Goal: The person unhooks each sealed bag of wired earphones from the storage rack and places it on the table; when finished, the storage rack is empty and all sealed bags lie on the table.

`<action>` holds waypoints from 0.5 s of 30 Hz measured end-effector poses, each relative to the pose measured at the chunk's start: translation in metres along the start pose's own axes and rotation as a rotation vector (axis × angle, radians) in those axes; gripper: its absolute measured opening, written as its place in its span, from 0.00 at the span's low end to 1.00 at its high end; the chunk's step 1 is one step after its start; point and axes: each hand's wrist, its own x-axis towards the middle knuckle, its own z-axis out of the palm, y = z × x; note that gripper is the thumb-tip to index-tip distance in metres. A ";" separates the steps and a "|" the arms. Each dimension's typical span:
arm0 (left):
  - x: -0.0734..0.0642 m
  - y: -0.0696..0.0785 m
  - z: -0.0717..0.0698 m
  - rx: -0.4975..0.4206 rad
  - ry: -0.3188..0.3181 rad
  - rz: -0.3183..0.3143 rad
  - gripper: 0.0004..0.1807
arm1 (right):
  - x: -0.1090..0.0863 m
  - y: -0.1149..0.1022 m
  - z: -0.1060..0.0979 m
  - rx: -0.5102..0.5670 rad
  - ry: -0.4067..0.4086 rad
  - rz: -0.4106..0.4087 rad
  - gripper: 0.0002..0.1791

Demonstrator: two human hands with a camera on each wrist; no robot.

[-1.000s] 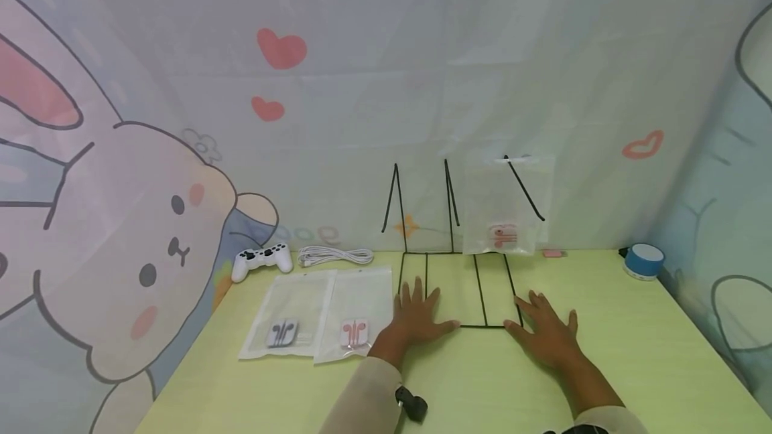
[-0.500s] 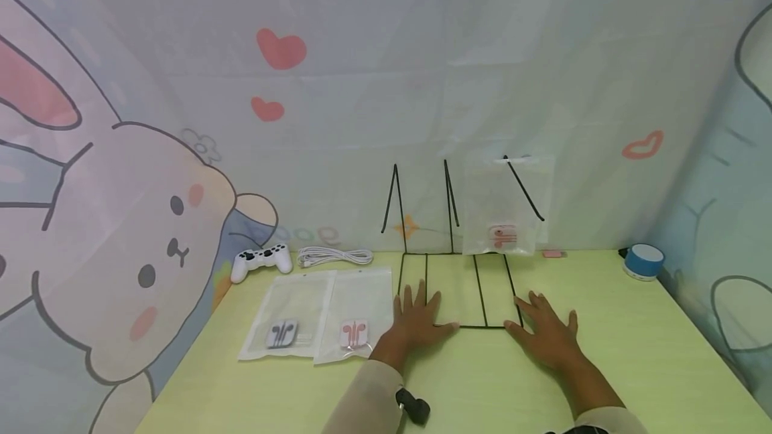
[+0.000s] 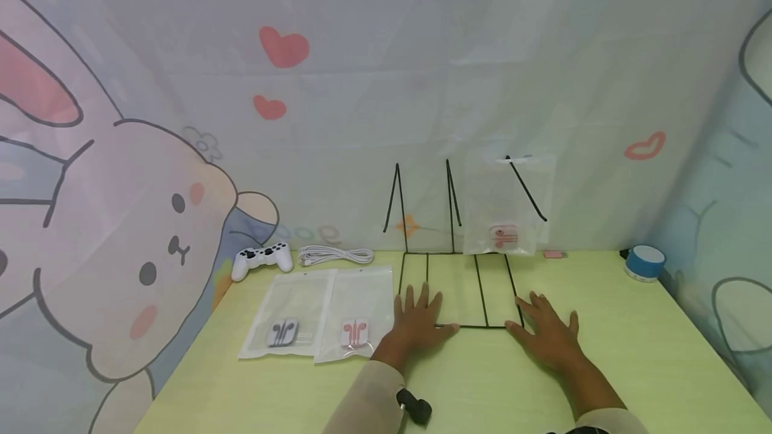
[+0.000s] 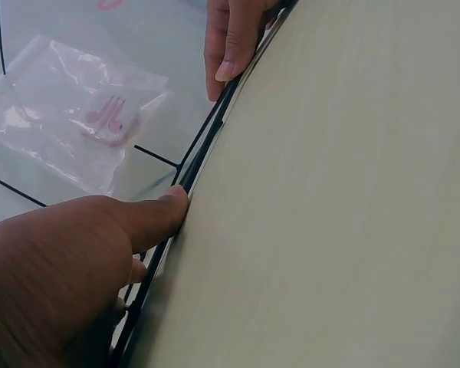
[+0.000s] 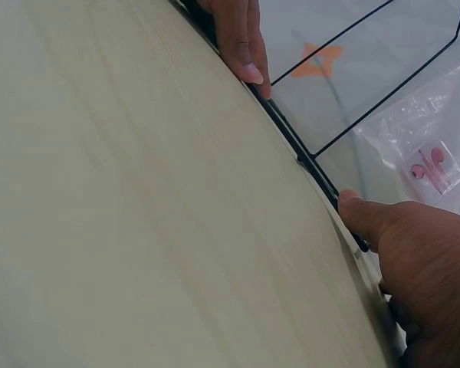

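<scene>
Rack (image 3: 440, 253), black wire, three hooks: stands on the table (image 3: 663, 340), front of its base between the hands. Flat bags (image 3: 362, 297), two, overlapping: left of the rack. Hung bag (image 3: 488, 199), clear: on the right hook, pink earphones (image 3: 503, 237) inside. Left hand (image 3: 417, 323): fingers straight, spread over the base's front left corner. Right hand (image 3: 547, 333): fingers extended, touching the front right corner. Cable (image 3: 336, 256), white, coiled: beyond the flat bags. Controller (image 3: 262, 260), white: beside the cable. Cylinder (image 3: 645, 263), blue and white: far right. Block (image 3: 553, 254), pink: between rack and cylinder.
</scene>
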 end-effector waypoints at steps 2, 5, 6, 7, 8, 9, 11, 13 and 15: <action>0.000 0.000 0.001 0.002 0.005 0.003 0.48 | 0.000 0.000 0.000 0.003 -0.002 0.003 0.43; -0.001 -0.001 0.002 -0.004 0.006 0.006 0.48 | 0.000 0.001 0.001 0.004 -0.004 0.003 0.43; -0.001 -0.001 0.002 -0.006 0.007 0.005 0.48 | 0.000 0.001 0.001 0.003 -0.005 0.002 0.43; 0.000 -0.002 0.003 -0.005 0.008 0.004 0.48 | 0.000 0.002 0.001 0.002 -0.006 0.003 0.43; 0.000 -0.002 0.003 -0.003 0.009 0.003 0.48 | 0.001 0.002 0.002 0.000 -0.006 0.001 0.43; 0.001 -0.002 0.004 -0.002 0.011 0.002 0.48 | 0.001 0.002 0.002 0.000 -0.005 0.001 0.43; 0.002 -0.003 0.005 -0.001 0.013 0.001 0.48 | 0.000 0.002 0.001 0.000 0.000 -0.002 0.43; 0.002 -0.002 0.005 0.005 0.015 0.000 0.48 | 0.000 0.002 0.001 0.002 0.004 -0.004 0.43; 0.001 -0.002 0.004 0.002 0.012 -0.003 0.48 | 0.000 0.001 0.001 0.005 0.003 -0.003 0.43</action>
